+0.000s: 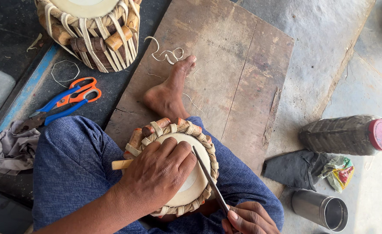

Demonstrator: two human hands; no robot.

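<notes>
Head view. Your left hand (158, 173) lies spread, palm down, on the pale skin of the small drum (186, 173) that rests in your lap between your blue-clad knees, pressing it steady. Your right hand (249, 219), at the lower edge, pinches the handle end of a thin metal tool (208, 177) whose tip touches the drumhead just beside your left fingers. The drum's strap lacing and wooden pegs already sit in place around its shell; the head appears to be at a finishing stage, though how much remains cannot be judged. Beyond your bare foot (169, 89) on the wooden board (243, 78) stand a second drum (93, 30), scissors (72, 97), pliers (48, 115), a bottle (347, 134) and a steel cup (321, 210).
</notes>
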